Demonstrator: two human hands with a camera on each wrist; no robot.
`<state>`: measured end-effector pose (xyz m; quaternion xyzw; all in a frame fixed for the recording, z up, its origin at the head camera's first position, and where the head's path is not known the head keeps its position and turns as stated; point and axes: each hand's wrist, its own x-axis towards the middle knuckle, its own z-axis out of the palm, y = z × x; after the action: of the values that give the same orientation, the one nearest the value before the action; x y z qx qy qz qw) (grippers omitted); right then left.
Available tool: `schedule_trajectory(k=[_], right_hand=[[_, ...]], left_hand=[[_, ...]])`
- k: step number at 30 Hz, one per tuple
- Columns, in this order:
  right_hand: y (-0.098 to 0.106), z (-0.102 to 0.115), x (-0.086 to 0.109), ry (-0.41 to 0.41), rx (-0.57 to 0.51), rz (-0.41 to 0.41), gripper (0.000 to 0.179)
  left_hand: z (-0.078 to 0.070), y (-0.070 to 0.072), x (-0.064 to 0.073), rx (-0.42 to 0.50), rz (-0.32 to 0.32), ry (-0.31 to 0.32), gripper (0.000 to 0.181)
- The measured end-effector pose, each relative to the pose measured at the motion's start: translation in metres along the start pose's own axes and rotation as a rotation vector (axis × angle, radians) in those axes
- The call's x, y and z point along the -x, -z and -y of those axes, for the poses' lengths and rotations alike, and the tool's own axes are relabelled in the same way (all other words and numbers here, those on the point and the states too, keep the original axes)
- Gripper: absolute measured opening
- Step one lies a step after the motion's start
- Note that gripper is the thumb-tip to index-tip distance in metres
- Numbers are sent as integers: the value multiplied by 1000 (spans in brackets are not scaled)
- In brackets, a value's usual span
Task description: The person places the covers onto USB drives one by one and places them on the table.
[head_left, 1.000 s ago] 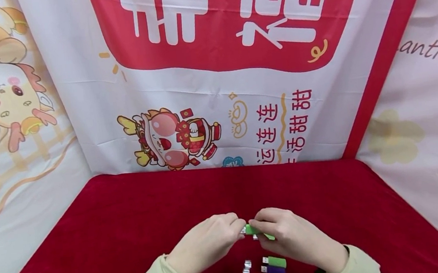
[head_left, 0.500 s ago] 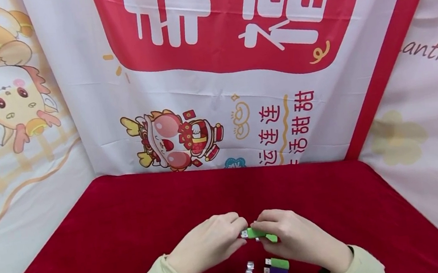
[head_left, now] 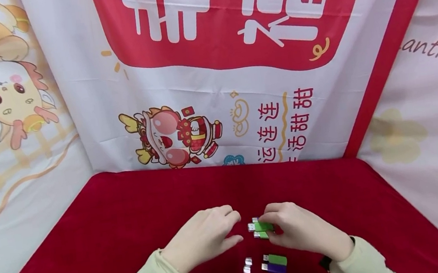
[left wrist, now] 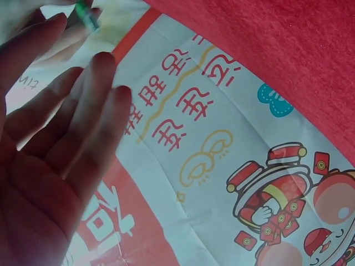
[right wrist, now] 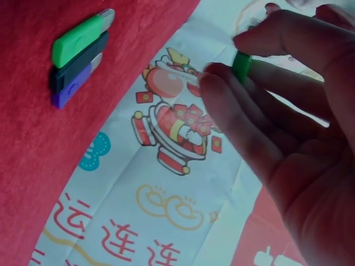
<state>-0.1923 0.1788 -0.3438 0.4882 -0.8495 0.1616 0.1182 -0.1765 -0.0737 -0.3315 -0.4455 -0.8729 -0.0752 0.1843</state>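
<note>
My right hand [head_left: 298, 231] pinches a green USB stick [head_left: 261, 226] between thumb and fingers, its silver plug pointing left. In the right wrist view only a sliver of that green stick [right wrist: 241, 66] shows between the fingertips. Just below it in the head view another green stick [head_left: 261, 235] is partly hidden by the hand, and a further silver plug [head_left: 255, 219] peeks out above. My left hand [head_left: 204, 238] is apart from the stick, thumb and fingers spread with nothing between them. The left wrist view shows its palm [left wrist: 39, 194] and loosely bent fingers.
Nearer on the red cloth [head_left: 150, 208] lie a green stick [head_left: 277, 259] and a purple stick [head_left: 275, 269] side by side. The right wrist view shows a dark piece [right wrist: 80, 61] between them. Two small silvery pieces [head_left: 247, 265] lie to their left. A printed banner [head_left: 205, 88] hangs behind.
My left hand has let go of the plug end and drawn back to the left, its fingers parting. The right hand keeps the green stick, which now lies more level.
</note>
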Motion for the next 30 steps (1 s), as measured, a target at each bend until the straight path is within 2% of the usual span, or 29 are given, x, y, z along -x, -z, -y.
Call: schedule_trajectory(k=[3, 7, 13, 20, 30], right_hand=[[0, -4, -1, -87, -29, 110, 20], [-3, -11, -2, -126, -28, 181, 18], [-5, -18, 1, -140, -22, 190, 19], [-6, -20, -1, -140, -2, 192, 18], [-12, -19, 2, -164, 9, 276, 9]], left_hand=[[2, -1, 1, 6, 26, 19, 26], [3, -2, 1, 23, 69, 35, 25], [3, -4, 0, 32, 98, 34, 25], [4, -5, 1, 63, 156, 63, 25], [2, -3, -1, 67, 181, 65, 24]])
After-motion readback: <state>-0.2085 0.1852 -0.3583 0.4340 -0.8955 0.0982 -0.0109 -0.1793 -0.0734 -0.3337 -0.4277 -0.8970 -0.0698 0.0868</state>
